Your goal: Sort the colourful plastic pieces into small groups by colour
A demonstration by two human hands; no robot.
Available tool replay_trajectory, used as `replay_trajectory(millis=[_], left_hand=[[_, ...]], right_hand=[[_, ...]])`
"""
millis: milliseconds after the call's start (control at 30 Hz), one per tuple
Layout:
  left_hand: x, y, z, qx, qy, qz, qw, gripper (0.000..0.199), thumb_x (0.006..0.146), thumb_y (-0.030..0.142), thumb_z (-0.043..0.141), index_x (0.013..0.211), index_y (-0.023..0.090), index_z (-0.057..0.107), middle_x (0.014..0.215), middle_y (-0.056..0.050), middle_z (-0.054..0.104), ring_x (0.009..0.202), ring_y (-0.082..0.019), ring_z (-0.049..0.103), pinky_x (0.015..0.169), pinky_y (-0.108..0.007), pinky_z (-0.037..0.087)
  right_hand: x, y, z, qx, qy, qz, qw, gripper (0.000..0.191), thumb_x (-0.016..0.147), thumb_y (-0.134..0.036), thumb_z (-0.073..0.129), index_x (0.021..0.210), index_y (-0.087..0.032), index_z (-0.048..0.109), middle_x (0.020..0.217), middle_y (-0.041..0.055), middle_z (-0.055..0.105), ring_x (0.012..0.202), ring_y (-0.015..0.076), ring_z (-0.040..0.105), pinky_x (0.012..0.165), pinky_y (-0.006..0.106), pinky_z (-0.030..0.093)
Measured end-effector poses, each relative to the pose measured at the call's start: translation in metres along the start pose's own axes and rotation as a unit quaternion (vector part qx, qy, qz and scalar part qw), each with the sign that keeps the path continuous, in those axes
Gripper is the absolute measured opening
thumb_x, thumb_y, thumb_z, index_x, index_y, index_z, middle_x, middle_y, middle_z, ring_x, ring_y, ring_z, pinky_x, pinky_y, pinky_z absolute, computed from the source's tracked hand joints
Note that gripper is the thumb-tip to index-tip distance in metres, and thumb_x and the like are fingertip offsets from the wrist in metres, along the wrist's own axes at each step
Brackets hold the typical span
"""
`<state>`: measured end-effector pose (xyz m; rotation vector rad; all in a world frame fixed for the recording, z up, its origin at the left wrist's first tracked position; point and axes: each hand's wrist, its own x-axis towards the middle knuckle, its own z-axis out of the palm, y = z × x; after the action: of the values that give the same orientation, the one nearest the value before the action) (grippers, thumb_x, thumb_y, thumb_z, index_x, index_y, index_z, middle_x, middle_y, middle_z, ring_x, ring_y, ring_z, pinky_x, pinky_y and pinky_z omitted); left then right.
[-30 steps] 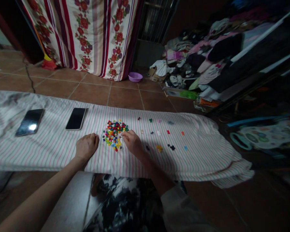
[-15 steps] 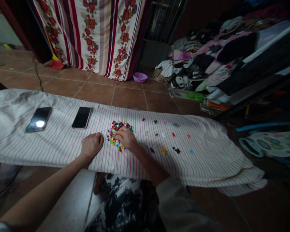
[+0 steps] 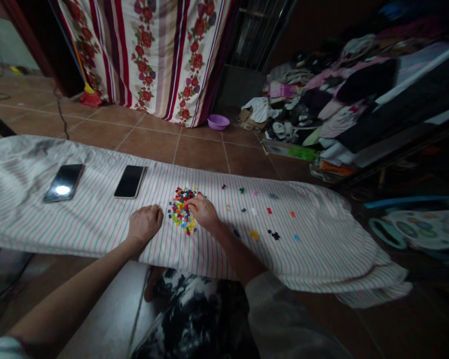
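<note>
A pile of small multicoloured pieces (image 3: 181, 212) lies on a striped cloth (image 3: 322, 239). Over the pile's right side is my right hand (image 3: 204, 212), its thumb and fingertips pinched together; whatever is between them is too small to make out. My left hand (image 3: 145, 222) rests closed on the cloth left of the pile, and its curled fingers hide any contents. Small groups sorted by colour sit to the right, among them yellow pieces (image 3: 254, 234), black pieces (image 3: 275, 235), red pieces (image 3: 269, 211), orange pieces (image 3: 292, 214) and light blue pieces (image 3: 296, 238).
Two phones, one reflecting a light (image 3: 64, 183) and one dark (image 3: 130, 182), lie on the cloth at the left. Beyond the cloth are a purple basin (image 3: 218, 122), a floral curtain (image 3: 164, 60) and heaped clothes (image 3: 322, 94).
My right hand has moved slightly to the right across the pile, fingers still pinched. My left hand keeps its place on the cloth; the whole view has shifted a little.
</note>
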<state>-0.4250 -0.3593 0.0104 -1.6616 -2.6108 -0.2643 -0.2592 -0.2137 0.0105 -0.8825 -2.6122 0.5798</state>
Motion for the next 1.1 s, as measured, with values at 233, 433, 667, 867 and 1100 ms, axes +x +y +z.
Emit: replay_trajectory(millis=[233, 433, 667, 867, 1100], left_hand=[[0.0, 0.0, 0.002, 0.003, 0.014, 0.003, 1.0, 0.041, 0.096, 0.036, 0.028, 0.087, 0.018, 0.063, 0.085, -0.011, 0.072, 0.082, -0.023, 0.068, 0.07, -0.032, 0.04], [0.001, -0.001, 0.004, 0.008, 0.019, 0.007, 1.0, 0.041, 0.097, 0.036, 0.027, 0.087, 0.018, 0.063, 0.085, -0.01, 0.072, 0.082, -0.022, 0.068, 0.07, -0.032, 0.04], [0.001, 0.0, 0.002, 0.006, 0.008, 0.002, 1.0, 0.041, 0.097, 0.036, 0.028, 0.088, 0.018, 0.063, 0.087, -0.01, 0.072, 0.084, -0.022, 0.068, 0.07, -0.032, 0.04], [0.001, 0.0, 0.001, 0.004, 0.008, 0.002, 1.0, 0.04, 0.096, 0.036, 0.029, 0.088, 0.018, 0.063, 0.086, -0.011, 0.072, 0.083, -0.022, 0.068, 0.07, -0.032, 0.04], [0.001, 0.001, 0.0, 0.011, 0.005, 0.002, 1.0, 0.04, 0.096, 0.036, 0.028, 0.087, 0.018, 0.063, 0.085, -0.011, 0.072, 0.082, -0.023, 0.068, 0.069, -0.032, 0.04]], right_hand=[[-0.001, -0.027, -0.006, -0.076, -0.086, 0.019, 0.993, 0.025, 0.095, -0.026, 0.051, 0.102, -0.021, 0.075, 0.103, 0.0067, 0.065, 0.095, 0.016, 0.062, 0.084, 0.024, 0.045], [-0.001, -0.043, -0.016, -0.128, -0.142, 0.058, 0.98, 0.025, 0.095, -0.028, 0.052, 0.111, -0.023, 0.071, 0.112, 0.0079, 0.064, 0.105, 0.018, 0.061, 0.087, 0.026, 0.045], [0.003, -0.047, -0.014, -0.146, -0.151, 0.039, 0.977, 0.023, 0.095, -0.027, 0.053, 0.111, -0.023, 0.07, 0.114, 0.008, 0.063, 0.106, 0.0188, 0.061, 0.086, 0.027, 0.045], [0.003, -0.048, -0.012, -0.132, -0.136, 0.043, 0.981, 0.021, 0.095, -0.027, 0.054, 0.108, -0.022, 0.07, 0.111, 0.0072, 0.063, 0.103, 0.018, 0.061, 0.085, 0.026, 0.045], [0.011, -0.051, -0.004, -0.122, -0.124, 0.007, 0.985, 0.03, 0.1, -0.023, 0.043, 0.112, -0.026, 0.07, 0.114, 0.0059, 0.062, 0.104, 0.0161, 0.061, 0.087, 0.025, 0.044]])
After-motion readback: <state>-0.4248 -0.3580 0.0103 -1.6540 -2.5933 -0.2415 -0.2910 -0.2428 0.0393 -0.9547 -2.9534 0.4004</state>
